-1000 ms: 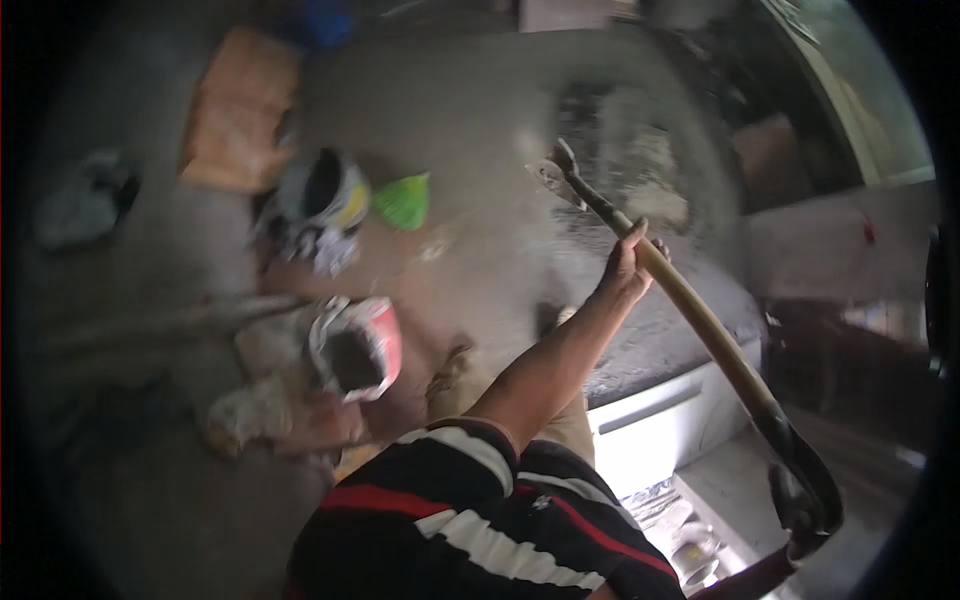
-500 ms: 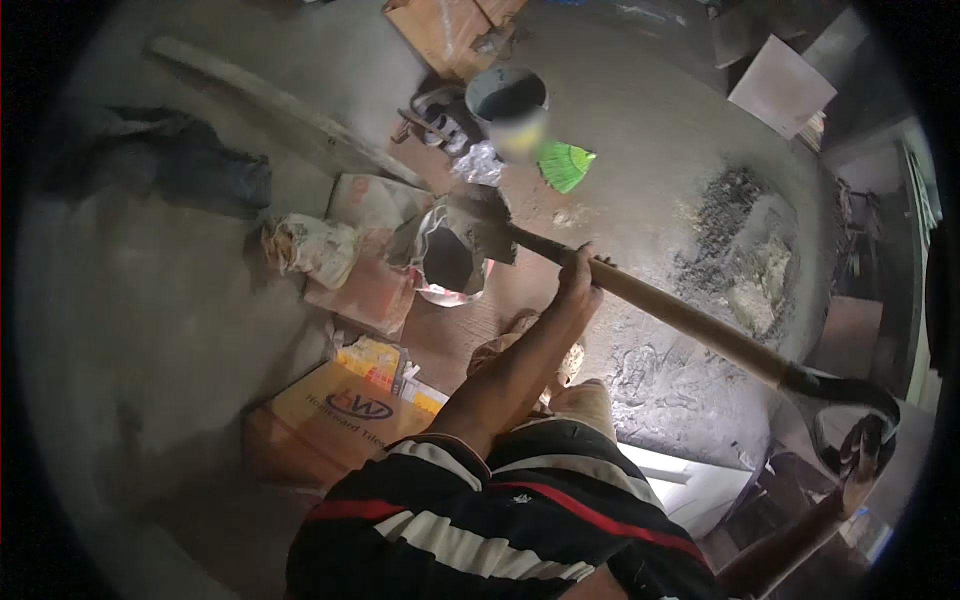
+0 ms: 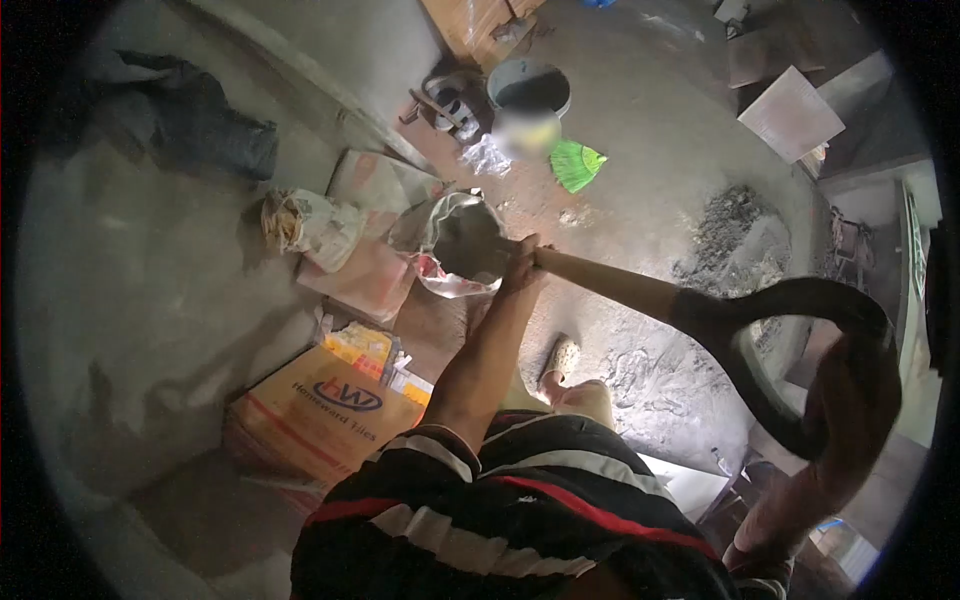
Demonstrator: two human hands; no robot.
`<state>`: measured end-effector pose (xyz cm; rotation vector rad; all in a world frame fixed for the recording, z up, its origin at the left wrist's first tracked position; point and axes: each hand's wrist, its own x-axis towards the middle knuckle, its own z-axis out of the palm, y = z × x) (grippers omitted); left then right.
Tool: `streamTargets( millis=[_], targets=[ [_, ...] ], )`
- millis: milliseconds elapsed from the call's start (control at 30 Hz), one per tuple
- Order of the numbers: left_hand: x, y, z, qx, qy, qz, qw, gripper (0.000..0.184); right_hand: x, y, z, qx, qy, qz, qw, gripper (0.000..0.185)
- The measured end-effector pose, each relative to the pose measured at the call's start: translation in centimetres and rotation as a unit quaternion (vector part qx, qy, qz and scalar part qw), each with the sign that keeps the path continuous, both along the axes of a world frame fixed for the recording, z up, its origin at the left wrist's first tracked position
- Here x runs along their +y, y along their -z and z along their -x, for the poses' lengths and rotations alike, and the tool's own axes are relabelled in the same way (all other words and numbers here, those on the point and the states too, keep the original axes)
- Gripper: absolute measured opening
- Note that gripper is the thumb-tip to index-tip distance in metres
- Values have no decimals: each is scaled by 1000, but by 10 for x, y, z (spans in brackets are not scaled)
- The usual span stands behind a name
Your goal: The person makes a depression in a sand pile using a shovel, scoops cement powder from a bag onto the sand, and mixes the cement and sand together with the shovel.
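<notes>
At the open sack (image 3: 462, 289), a shovel (image 3: 650, 297) is pointing toward the mouth, its blade unclear; near that sack the left hand (image 3: 522, 268) is gripping the shaft (image 3: 600, 279), while farther off the right hand (image 3: 855, 390) is clasping the looped handle (image 3: 815, 294).

orange cardboard box (image 3: 318, 418), "hw" logo (image 3: 347, 395), "homeward tiles" lettering (image 3: 335, 412) beneath

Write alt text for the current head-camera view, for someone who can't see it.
A shovel is held, left hand on its wooden shaft, right hand on its black handle, its lower end at the mouth of an open sack. Farther off are a bucket and a green fan-shaped object; a Homeward Tiles box sits at lower left.
</notes>
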<state>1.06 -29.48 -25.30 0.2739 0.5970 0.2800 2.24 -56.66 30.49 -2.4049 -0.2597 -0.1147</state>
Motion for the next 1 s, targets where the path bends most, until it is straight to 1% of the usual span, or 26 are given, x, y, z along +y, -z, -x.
streamTargets(
  millis=[33, 100, 133, 200, 267, 333, 367, 400, 433, 467, 533, 567, 600, 633, 667, 700, 733, 767, 800, 833, 867, 900, 933, 1000],
  targets=[
    [5, 5, -12, 27, -7, 26, 999, 50, 11, -6, 6, -18, -5, 18, 1000, 22],
    [35, -21, -15, 79, 9, 127, 989, 48, 45, -15, 22, -47, -20, 54, 997, 21],
    [49, -33, -15, 78, 7, 131, 988, 48, 63, -18, 27, -54, -30, 70, 996, 21],
    [65, -36, -17, 145, 16, 143, 979, 43, 108, -13, 39, -49, -51, 98, 993, 20],
    [97, -22, -10, 160, 9, 138, 977, 40, 170, -2, 49, -26, -75, 120, 990, 20],
    [129, 6, 7, 106, -14, 109, 988, 37, 217, 13, 50, -9, -83, 148, 985, 19],
    [140, 21, 10, 79, -18, 102, 991, 36, 226, 21, 49, -4, -83, 171, 982, 19],
    [146, 43, 12, 67, -20, 102, 992, 35, 211, 31, 42, -21, -77, 222, 972, 19],
    [152, 66, 6, 69, 3, 147, 987, 39, 196, 41, 35, -38, -70, 272, 959, 20],
    [148, 70, 1, 70, 10, 156, 985, 39, 190, 41, 25, -30, -54, 291, 955, 21],
    [135, 56, -16, 119, -103, 250, 955, 44, 177, 42, -3, 27, 21, 252, 967, 25],
    [133, 31, -24, 137, -133, 308, 932, 44, 179, 42, -14, 49, 51, 229, 971, 27],
    [127, 56, -34, 136, -129, 318, 929, 44, 189, 44, -24, 61, 82, 181, 978, 27],
    [124, 82, -48, 150, -124, 335, 922, 36, 186, 56, -35, 59, 85, 191, 976, 27],
    [117, 116, -61, 164, -120, 350, 914, 30, 166, 75, -50, -75, 22, 233, 969, 25],
    [118, 150, -74, 165, -117, 357, 912, 30, 149, 82, -67, -136, -12, 255, 957, 24],
    [119, 186, -77, 53, -28, 312, 948, 24, 132, 90, -85, -199, -41, 278, 939, 23],
    [110, 206, -63, -56, 61, 264, 961, 19, 113, 92, -101, -131, -29, 249, 959, 24],
    [106, 157, -68, 47, -61, 376, 923, 16, 113, 94, -104, -99, -23, 233, 967, 24],
    [106, 152, -69, 65, -66, 337, 937, 18, 113, 96, -107, -67, -16, 217, 974, 25],
    [105, 147, -72, 81, -73, 297, 949, 19, 121, 91, -109, -1, 38, 184, 982, 26],
    [102, 142, -74, 80, -69, 299, 948, 19, 122, 88, -111, 63, 94, 150, 982, 27],
    [101, 139, -70, 71, -68, 304, 948, 17, 109, 90, -119, 64, 99, 152, 981, 27],
    [107, 142, -56, 63, -61, 307, 948, 15, 71, 104, -145, -39, 28, 215, 975, 27]
  ],
)
